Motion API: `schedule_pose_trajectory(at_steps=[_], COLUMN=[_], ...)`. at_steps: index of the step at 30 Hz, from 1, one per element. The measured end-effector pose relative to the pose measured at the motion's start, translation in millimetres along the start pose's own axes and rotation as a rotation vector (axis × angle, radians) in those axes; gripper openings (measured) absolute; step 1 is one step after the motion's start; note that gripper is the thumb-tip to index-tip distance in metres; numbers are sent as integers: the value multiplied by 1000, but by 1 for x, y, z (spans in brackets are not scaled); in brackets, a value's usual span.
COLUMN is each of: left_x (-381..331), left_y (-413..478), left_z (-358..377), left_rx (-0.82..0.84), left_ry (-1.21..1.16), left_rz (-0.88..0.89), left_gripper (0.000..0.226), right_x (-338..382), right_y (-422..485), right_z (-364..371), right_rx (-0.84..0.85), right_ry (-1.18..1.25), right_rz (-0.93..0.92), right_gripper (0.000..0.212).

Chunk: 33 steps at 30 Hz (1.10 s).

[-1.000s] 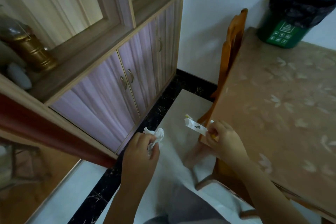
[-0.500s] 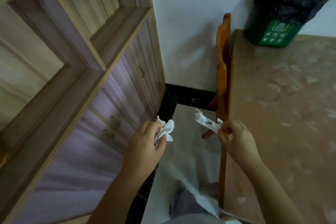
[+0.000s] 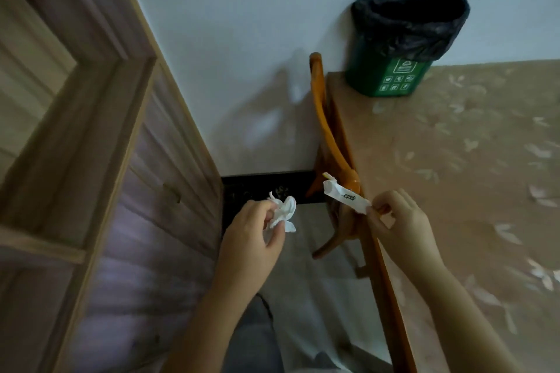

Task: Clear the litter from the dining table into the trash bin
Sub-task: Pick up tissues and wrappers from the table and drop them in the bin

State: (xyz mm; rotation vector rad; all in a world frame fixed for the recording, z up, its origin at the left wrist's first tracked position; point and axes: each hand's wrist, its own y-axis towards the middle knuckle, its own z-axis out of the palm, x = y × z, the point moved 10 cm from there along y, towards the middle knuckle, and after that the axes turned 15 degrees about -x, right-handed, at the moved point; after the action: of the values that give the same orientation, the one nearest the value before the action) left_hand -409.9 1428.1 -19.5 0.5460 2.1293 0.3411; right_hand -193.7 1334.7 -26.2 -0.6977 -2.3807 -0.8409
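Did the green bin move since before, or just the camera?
No. The green bin stays on the same table corner, by the wall and the chair top; only the view turned.

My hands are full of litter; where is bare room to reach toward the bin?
The tabletop lies bare from the right hand up to the trash bin. Crowded: the chair hugs the table's left edge; the cabinet flanks the left hand.

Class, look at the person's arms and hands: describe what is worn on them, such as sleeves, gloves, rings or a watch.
The left hand and right hand are bare: no gloves, rings or watch show. The left forearm and right forearm are uncovered to the frame's edge; no sleeve, bracelet or marking is in view.
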Motion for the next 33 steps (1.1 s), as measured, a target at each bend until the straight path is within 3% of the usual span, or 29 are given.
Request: schedule_pose_trajectory(at_steps=[11, 18, 26, 33], left_x=[29, 8, -36, -62], left_y=[178, 246, 333, 379], left_z=[35, 105, 185, 232], left_rx=[86, 213, 272, 344], left_ry=[-151, -234, -244, -291], left_rz=[139, 258, 374, 415], left_gripper=[17, 19, 19, 18], right_x=[57, 19, -38, -38], right_y=[123, 183, 279, 363], right_z=[37, 39, 8, -22], right_rx=[-238, -332, -543, -654], right_ry=[-84, -177, -133, -166], right_rz=[29, 91, 178, 42], right_gripper=[6, 19, 16, 12])
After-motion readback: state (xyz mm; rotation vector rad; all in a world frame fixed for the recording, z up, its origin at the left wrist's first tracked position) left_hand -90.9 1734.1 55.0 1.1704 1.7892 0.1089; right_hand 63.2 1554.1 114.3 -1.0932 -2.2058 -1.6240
